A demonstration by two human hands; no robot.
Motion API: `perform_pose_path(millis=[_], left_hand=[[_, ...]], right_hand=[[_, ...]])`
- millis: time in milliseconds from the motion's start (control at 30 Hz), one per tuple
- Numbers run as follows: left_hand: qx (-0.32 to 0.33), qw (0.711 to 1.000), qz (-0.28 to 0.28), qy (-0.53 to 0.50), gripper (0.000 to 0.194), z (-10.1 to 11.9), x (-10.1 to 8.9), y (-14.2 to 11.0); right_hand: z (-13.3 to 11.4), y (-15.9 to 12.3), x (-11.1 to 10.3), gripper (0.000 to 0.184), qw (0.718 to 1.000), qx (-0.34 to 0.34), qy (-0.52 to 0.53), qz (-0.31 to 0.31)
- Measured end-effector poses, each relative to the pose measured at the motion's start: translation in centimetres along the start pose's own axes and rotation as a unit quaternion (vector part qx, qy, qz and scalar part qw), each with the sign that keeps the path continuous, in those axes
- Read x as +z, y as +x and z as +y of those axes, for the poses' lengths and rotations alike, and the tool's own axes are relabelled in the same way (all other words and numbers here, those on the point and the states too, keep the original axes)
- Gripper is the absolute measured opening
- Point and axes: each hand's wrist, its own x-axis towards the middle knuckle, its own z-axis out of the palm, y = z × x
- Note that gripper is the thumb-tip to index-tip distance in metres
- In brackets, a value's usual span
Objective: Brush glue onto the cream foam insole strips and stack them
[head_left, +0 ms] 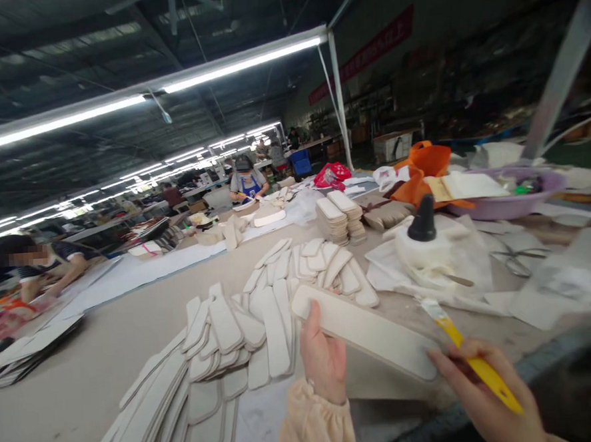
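Observation:
My left hand grips a long pale strip with rounded ends near its left end, thumb on top. The strip is tilted, its right end lower. My right hand is closed around a brush with a yellow handle; its pale bristles point up and away to the left. Fingertips of that hand touch the strip's right end. Left of my hands, many similar strips lie in overlapping fanned rows on the table.
A white container with a black cap stands on crumpled plastic at the right. Beyond it are a lilac basin, an orange bag and scissors. Stacked strips stand farther back. Co-workers sit at the far and left sides.

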Motion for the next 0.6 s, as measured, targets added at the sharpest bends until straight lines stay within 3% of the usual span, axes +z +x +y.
perform_pose_path(millis=[267, 600], left_hand=[[-0.007, 0.999, 0.0, 0.033, 0.03, 0.7, -1.3, 1.1], [0.009, 0.999, -0.001, 0.045, 0.027, -0.2, -1.4, 0.4]], right_hand=[[-1.7, 0.0, 0.6, 0.028, 0.997, 0.013, 0.028, -0.077], [-1.4, 0.0, 0.6, 0.034, 0.996, 0.046, 0.041, -0.057]])
